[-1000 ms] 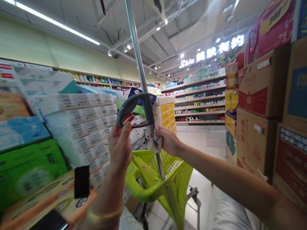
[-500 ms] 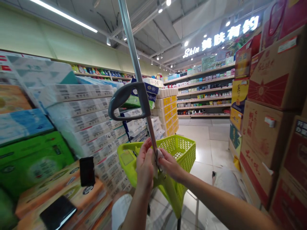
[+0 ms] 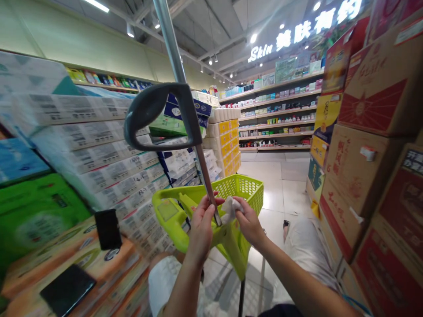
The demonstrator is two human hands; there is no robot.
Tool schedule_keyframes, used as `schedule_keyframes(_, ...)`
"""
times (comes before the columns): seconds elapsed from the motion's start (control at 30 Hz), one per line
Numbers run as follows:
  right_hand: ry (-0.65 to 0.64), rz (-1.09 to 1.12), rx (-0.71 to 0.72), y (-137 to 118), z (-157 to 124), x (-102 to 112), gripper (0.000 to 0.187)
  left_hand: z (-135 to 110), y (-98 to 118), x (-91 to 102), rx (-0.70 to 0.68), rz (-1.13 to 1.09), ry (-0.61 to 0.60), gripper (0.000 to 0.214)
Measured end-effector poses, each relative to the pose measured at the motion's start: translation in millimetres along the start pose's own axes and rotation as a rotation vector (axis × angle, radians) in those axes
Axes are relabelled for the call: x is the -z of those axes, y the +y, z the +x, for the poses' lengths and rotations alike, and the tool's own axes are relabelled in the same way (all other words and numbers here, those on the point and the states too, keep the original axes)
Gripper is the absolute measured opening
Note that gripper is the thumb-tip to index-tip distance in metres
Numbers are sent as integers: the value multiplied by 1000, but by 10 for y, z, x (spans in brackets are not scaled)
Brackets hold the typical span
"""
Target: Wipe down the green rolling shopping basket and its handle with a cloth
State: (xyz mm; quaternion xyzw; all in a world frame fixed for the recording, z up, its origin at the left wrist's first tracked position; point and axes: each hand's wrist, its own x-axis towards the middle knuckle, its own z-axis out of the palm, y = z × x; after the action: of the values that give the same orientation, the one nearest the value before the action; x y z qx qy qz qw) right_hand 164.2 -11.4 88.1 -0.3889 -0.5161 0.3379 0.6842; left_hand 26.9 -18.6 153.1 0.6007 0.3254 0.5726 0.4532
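Note:
My left hand (image 3: pixel 202 222) is closed around the lower part of a metal pole (image 3: pixel 204 171), with its fingertips showing behind it. A grey loop handle (image 3: pixel 194 119) is fixed higher on this slanted pole. Just to the right, my right hand (image 3: pixel 249 222) pinches a crumpled white tissue (image 3: pixel 230 209), which hangs close beside the pole. Below both hands is a lime-green shopping basket (image 3: pixel 256 196) with a mesh wall. The pole's lower end meets the basket's green frame, and my fingers partly cover that area.
Two dark phones, one upright phone (image 3: pixel 108 229) and one flat phone (image 3: pixel 68 290), rest on orange packs (image 3: pixel 124 264) at left. Stacked white paper packs (image 3: pixel 109 163) stand behind them. Cardboard boxes (image 3: pixel 350 163) line the right side. Stocked shelves (image 3: pixel 277 119) are at the back.
My right hand has moved right, away from the pole, bringing the white tissue into clearer view. My left hand stays at the pole. The whole view has shifted slightly.

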Motion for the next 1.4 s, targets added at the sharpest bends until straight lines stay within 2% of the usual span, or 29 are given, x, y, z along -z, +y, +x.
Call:
schedule_keyframes(0.13, 78, 79, -75, -21, 12, 75, 33, -14, 33, -18, -14, 3, -4, 29)
schedule_keyframes(0.23, 26, 52, -35, 1, -37, -20, 33, -34, 66, -29, -33, 31, 2, 32)
schedule_keyframes(0.3, -43, -48, 83, 52, -112, -113, 36, -49, 79, -28, -43, 51, -4, 32)
schedule_keyframes(0.4, -126, -253, 333, 189, -231, -183, 40, -72, 88, -20, -65, 77, 8, 30)
schedule_keyframes(0.5, -97, -445, 458, 361, -260, -122, 39, -93, 94, -12, -73, 82, 33, 29)
schedule_keyframes(0.6, 50, -566, 420, 441, -213, -49, 40, -111, 96, 1, -64, 68, 49, 31)
schedule_keyframes(0.67, 84, -597, 411, 400, -207, -68, 40, -120, 96, 18, -60, 73, 55, 32)
schedule_keyframes(0.8, -143, -535, 499, 249, -303, -197, 40, -136, 113, 69, -75, 95, 54, 31)
schedule_keyframes(0.87, -226, -501, 527, 255, -326, -203, 42, -147, 135, 91, -79, 88, 48, 30)
schedule_keyframes(0.93, -212, -513, 499, 325, -293, -148, 41, -161, 158, 105, -72, 76, 40, 30)
schedule_keyframes(1.07, -87, -550, 377, 438, -193, -62, 36, -190, 179, 115, -57, 70, 43, 33)
schedule_keyframes(1.3, -271, -524, 480, 294, -315, -177, 40, -220, 179, 185, -71, 84, 58, 34)
schedule_keyframes(1.4, -239, -567, 467, 346, -285, -120, 38, -237, 197, 220, -68, 91, 54, 35)
